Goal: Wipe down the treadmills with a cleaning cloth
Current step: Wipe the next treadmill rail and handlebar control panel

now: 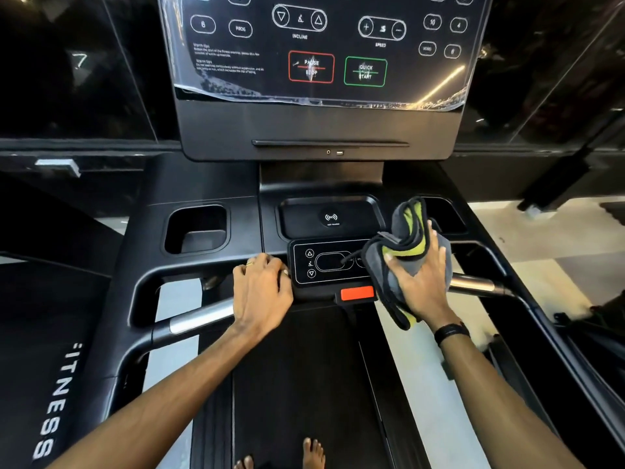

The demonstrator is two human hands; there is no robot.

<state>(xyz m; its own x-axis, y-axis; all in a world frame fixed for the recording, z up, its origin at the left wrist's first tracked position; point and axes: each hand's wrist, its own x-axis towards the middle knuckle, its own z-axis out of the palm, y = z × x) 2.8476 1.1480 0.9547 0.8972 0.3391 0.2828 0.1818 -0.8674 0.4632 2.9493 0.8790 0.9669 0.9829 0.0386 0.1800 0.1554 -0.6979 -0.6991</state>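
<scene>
Standing barefoot on treadmill (209, 177) belt (297, 377), toes (313, 450) at bottom edge of view.

Edges and room: console screen (321, 45) upright ahead, loose plastic film (439, 99) peeling along its lower edge. Below it a flat tray with a charging pad (330, 218), walled by a raised rim. Cup holder (196, 230) to the left, a second recess to the right, partly hidden behind the cloth. Small control panel (326, 264) nearest the body, red safety tab (357, 293) just under its front edge. Silver handlebars run out to both sides: left bar (199, 316) and right bar (473, 284). Open gaps between bars and console frame on both sides, pale floor showing through. Neighbouring machine with "FITNESS" lettering (54, 401) close on the left.

Left hand (262, 289): palm down, fingers curled over the console's front edge just beside the control panel, at the inner end of the left bar. Ring (249, 264) on one finger.

Right hand (421, 277): fingers spread and wrapped round a bunched grey and green cloth (400, 252), gripping it. Cloth bulges above and left of the hand, covering the right end of the control panel, a fold hanging down past the red tab's right side. Black band (451, 331) on right wrist.
</scene>
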